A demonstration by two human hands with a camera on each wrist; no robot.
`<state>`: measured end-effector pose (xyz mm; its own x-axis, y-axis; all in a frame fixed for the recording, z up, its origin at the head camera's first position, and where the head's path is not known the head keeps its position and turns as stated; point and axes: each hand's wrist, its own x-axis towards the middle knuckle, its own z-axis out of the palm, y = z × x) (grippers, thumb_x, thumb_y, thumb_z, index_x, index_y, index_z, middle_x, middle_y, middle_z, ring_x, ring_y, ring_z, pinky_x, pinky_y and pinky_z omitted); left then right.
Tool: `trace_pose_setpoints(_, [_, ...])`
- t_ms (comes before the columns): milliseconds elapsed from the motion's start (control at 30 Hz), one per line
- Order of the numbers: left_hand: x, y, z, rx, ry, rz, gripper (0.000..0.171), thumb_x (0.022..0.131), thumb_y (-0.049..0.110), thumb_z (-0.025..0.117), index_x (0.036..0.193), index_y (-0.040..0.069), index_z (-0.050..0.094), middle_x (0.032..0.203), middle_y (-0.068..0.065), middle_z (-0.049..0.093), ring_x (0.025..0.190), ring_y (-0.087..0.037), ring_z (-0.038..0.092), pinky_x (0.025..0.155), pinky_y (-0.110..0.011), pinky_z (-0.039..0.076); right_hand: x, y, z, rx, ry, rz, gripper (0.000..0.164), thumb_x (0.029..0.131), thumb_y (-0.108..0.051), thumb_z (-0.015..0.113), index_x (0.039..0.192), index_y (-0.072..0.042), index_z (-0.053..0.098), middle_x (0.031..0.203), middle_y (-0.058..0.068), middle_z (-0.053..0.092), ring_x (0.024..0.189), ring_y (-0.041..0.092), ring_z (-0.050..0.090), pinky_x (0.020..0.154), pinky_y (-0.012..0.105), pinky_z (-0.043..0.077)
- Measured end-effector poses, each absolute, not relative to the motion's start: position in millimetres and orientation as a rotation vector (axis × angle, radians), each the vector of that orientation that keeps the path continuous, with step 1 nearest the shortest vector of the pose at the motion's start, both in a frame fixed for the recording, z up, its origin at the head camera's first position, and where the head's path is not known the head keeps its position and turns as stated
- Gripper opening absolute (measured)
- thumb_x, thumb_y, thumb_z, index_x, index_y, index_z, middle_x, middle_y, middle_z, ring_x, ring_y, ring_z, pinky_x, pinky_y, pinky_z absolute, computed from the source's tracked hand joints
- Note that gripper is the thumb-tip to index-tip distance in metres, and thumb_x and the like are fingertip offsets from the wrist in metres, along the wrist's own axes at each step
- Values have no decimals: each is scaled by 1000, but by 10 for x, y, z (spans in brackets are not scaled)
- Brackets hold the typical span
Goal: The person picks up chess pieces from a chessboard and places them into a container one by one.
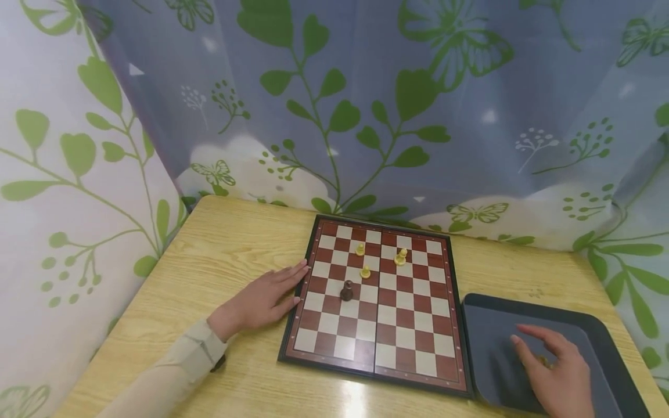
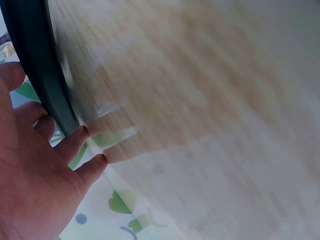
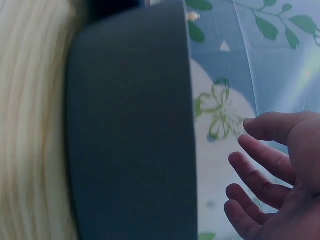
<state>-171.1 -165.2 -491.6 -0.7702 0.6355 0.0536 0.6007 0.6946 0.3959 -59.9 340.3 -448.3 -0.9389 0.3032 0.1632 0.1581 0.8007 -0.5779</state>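
The left hand [image 1: 263,296] grips nothing; its straight fingers touch the left edge of the chess board [image 1: 395,316]. The board lies flat on the wooden table [image 1: 237,235]. On it stand three yellow pieces [image 1: 400,257] and one dark piece [image 1: 346,291] (the dark one is nearest the person). The right hand [image 1: 560,366] is over the gray tray [image 1: 486,331], just beside the board, with loose fingers and nothing pinched.
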Motion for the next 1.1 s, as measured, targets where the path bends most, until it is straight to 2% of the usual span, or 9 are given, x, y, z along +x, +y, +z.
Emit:
trace_pose_setpoints(133, [-1722,-1654,-4934,1024,2804,623,63,108,36,47,161,9,28,168,-8,23,149,-37,36,118,-63,31,-676,3269,-4463,-260,-2722,841,23,93,-13,75,115,-7,75,119,19,69,112,36,56,92,42,48])
trace_pose_setpoints(167, [-1727,-1655,-4938,1022,2801,623,63,108,37,46,161,9,27,168,-7,22,149,-37,35,118,-63,31,-697,3241,-4455,-228,-2722,839,22,93,-13,75,114,-7,75,119,18,69,112,35,56,90,41,47])
trace_pose_setpoints(267, [-1739,-1671,-4943,1020,2805,604,63,108,38,46,162,10,27,169,-6,21,149,-36,35,119,-62,31,-766,3158,-4419,-119,-2711,861,21,92,-12,76,113,-8,75,118,18,68,113,37,55,90,46,44])
trace_pose_setpoints(367, [-1749,-1692,-4930,1024,2816,598,63,108,38,46,161,10,28,168,-6,22,149,-36,36,118,-62,31,-846,3068,-4375,-11,-2698,931,21,91,-8,75,112,-6,74,118,21,67,116,43,53,90,61,41])
trace_pose_setpoints(433, [-1757,-1701,-4920,1030,2822,597,63,108,38,46,161,10,28,168,-6,23,148,-36,37,118,-62,32,-907,3004,-4346,58,-2700,965,21,91,-7,75,112,-5,74,119,21,67,119,45,51,91,64,39])
trace_pose_setpoints(667, [-1763,-1678,-4894,1051,2815,601,63,108,37,46,161,9,28,168,-8,24,149,-37,36,118,-62,32,-1100,2760,-4268,267,-2768,993,21,92,-5,74,113,-7,74,120,19,68,118,40,52,91,63,42])
trace_pose_setpoints(833, [-1746,-1662,-4912,1046,2804,601,63,108,37,46,161,8,28,168,-8,23,149,-37,36,118,-62,32,-1180,2596,-4266,332,-2851,1044,22,95,-8,72,116,-8,73,127,17,65,123,41,52,96,65,44])
trace_pose_setpoints(900, [-1741,-1665,-4924,1041,2806,606,63,108,37,47,161,9,28,168,-7,23,149,-36,36,118,-61,32,-1202,2539,-4274,351,-2875,1065,20,96,-10,71,115,-9,74,128,15,65,123,39,54,94,62,47])
trace_pose_setpoints(1100, [-1734,-1671,-4947,1062,2805,623,63,108,36,47,161,8,29,168,-8,24,148,-36,37,118,-61,33,-1249,2392,-4337,427,-2933,1141,17,96,-13,72,112,-11,74,117,5,69,108,27,65,78,44,56])
